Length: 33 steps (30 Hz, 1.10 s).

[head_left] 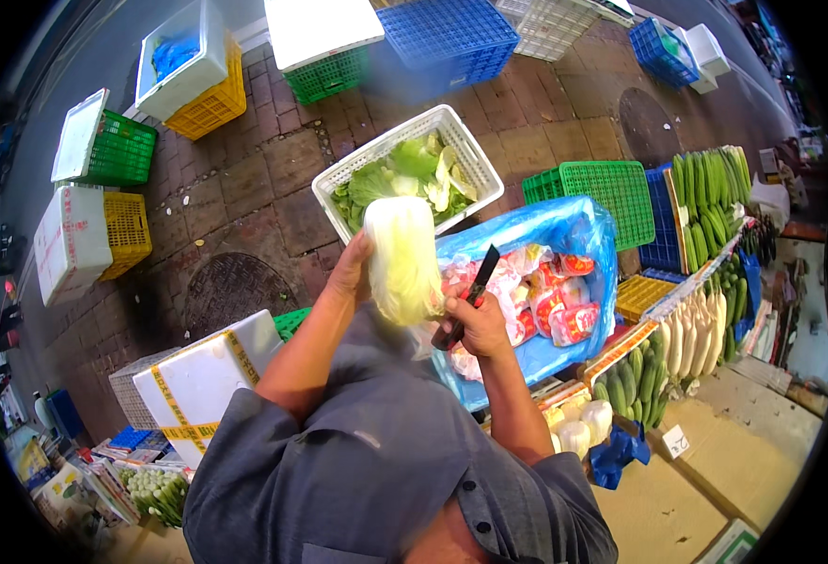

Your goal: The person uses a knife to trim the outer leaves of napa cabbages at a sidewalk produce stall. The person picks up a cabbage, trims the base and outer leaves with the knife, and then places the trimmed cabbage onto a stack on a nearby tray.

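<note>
A pale yellow-white napa cabbage (401,258) stands upright in front of my chest. My left hand (350,267) is closed on its left side. In my right hand (481,324) is a knife (484,269) with a dark blade that points up and away. The knuckles of that hand are close to the cabbage's lower right side; whether they touch it I cannot tell. Just beyond the cabbage sits a white plastic crate (337,175) with loose green leaves (397,173) in it. To the right, a blue plastic liner (583,218) holds several red-and-white wrapped packs (564,305).
Green crate (611,188), cucumbers (639,381), long white radishes (701,334) and green gourds (710,193) line the right side. A taped white foam box (202,376) stands near my left elbow. More crates and foam boxes (183,70) are spread over the brick pavement (254,183).
</note>
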### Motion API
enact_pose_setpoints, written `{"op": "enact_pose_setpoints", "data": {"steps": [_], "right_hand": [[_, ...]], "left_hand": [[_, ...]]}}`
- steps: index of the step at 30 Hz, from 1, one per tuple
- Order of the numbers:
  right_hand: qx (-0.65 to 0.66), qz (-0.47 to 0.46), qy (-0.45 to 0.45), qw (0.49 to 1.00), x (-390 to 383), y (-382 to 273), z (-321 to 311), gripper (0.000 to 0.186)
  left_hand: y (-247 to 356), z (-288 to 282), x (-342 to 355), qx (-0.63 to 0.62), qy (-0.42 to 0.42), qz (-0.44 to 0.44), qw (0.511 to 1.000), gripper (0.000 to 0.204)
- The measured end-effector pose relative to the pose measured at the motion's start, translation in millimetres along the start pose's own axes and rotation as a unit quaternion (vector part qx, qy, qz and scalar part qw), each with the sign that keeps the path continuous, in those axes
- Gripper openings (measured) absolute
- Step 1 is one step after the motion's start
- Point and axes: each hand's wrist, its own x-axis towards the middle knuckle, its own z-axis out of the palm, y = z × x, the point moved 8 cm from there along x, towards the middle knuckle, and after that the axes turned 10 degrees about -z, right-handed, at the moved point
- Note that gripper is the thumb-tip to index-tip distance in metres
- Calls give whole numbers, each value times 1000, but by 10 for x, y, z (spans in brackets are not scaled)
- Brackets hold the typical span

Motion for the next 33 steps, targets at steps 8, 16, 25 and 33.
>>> {"op": "enact_pose_setpoints", "data": {"steps": [8, 16, 25, 33], "right_hand": [[-143, -5, 30, 989, 83, -129, 58, 18], [-176, -80, 114, 975, 190, -207, 133, 19], [-55, 23, 69, 996, 139, 4, 118, 9], [203, 101, -2, 974, 78, -281, 86, 31]], "left_hand": [[208, 90, 102, 85, -26, 64, 994, 98], [368, 222, -42, 191, -12, 139, 972, 108], [479, 180, -98, 230, -32, 111, 966, 104], [316, -4, -90, 192, -148, -74, 967, 98]]}}
